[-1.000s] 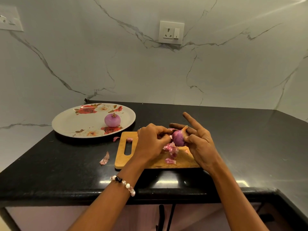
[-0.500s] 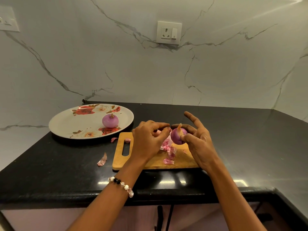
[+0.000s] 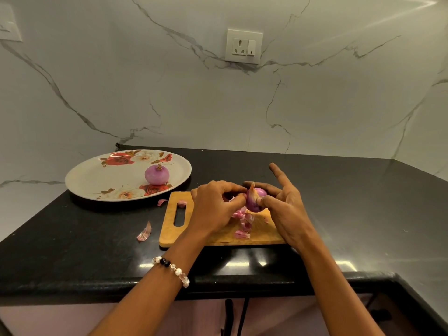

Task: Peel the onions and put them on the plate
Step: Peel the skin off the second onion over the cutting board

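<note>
Left hand (image 3: 213, 204) back pinching onion (image 3: 255, 199) skin; right hand (image 3: 282, 204) grips onion between hands.

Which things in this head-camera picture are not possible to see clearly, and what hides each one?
- The held onion, head view: its left side and back are covered by the left hand and right hand.
- Cutting board: its middle and right end lie under both hands.
- The onion on the plate: only its near side shows, so skin left behind it cannot be told.
- Wall plate: cut off by the left edge.
</note>
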Motion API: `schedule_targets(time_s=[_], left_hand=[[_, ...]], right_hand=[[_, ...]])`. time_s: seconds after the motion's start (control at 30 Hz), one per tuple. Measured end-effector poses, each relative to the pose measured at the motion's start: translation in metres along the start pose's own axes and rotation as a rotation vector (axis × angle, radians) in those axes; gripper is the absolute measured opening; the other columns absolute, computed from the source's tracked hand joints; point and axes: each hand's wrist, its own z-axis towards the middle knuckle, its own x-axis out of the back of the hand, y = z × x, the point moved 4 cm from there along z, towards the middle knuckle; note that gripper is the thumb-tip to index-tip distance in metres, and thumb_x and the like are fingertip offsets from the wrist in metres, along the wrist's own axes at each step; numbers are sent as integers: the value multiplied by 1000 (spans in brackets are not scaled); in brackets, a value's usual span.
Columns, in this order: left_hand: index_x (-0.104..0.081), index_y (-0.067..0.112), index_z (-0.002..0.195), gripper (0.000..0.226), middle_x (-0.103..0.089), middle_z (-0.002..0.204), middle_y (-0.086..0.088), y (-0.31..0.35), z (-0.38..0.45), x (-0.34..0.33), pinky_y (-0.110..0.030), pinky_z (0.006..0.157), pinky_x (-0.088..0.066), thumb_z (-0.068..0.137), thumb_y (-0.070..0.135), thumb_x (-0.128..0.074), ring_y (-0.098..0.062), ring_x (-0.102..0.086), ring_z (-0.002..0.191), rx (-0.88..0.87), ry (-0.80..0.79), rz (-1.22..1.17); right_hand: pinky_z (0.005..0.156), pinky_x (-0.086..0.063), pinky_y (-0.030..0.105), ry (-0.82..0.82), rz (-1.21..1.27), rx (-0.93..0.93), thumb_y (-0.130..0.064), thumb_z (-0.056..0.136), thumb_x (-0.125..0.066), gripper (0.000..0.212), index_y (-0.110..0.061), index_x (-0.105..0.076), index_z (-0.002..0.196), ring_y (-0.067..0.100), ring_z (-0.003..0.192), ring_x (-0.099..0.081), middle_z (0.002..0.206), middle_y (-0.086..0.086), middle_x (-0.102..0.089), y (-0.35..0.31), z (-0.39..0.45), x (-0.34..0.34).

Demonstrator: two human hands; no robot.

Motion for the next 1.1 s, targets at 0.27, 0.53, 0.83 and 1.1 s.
schedule_targets(time_s=[0.27,0.53,0.83,1.1], left_hand=[[-74,27,96,31,-71,88,11,-1,1,-1,-49,83,-50,75,45,-59,-11,-65,84,15,7,11],[-74,22,96,19,-71,86,6,1,1,-1,-51,79,-50,80,31,-67,-14,-61,82,-25,39,59],[-71,22,99,17,-54,81,18,5,1,-1,-52,80,-46,83,20,-69,-12,-53,84,-50,48,120],[-71,28,96,12,-64,86,8,2,1,0,-36,78,-35,87,23,-63,-9,-50,85,-39,96,185]], right_hand=[[78,-58,28,-14,15,-23,10,86,-62,88,-19,-17,156,28,103,-70,110,14,-73,2,0,-1],[88,-58,38,-32,16,-36,-15,70,-73,104,-23,-15,156,28,104,-70,109,10,-74,-3,-3,-6],[87,-59,42,-23,53,-57,2,83,-67,91,-27,-19,155,28,96,-72,107,11,-74,-2,-2,-7],[71,-60,30,15,215,-71,19,91,-47,78,-21,-25,154,28,92,-73,98,17,-75,-4,0,-5]])
